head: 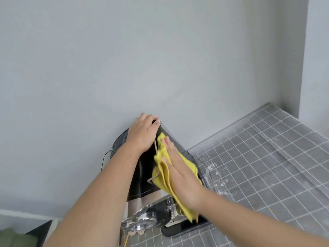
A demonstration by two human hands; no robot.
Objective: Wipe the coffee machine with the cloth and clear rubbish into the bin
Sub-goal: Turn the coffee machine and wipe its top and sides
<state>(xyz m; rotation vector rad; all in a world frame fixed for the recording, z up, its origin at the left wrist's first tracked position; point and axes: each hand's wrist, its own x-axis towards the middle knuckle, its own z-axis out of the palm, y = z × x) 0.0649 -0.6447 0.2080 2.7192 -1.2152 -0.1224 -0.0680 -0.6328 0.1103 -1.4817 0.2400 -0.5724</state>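
Observation:
A black, glossy coffee machine (142, 177) stands against the grey wall, with chrome parts and a drip tray (179, 229) at its foot. My left hand (142, 132) grips the machine's top back corner, fingers curled over the edge. My right hand (179, 173) lies flat with straight fingers, pressing a folded yellow cloth (162, 177) against the machine's right side panel. The cloth hangs down below my wrist towards the drip tray. No bin or rubbish is in view.
The machine sits on a grey tiled counter (258, 166) with white grout that stretches right to a wall corner (300, 86). A clear plastic sheet with white specks (215, 168) lies beside the machine. A dark object (39, 234) sits lower left.

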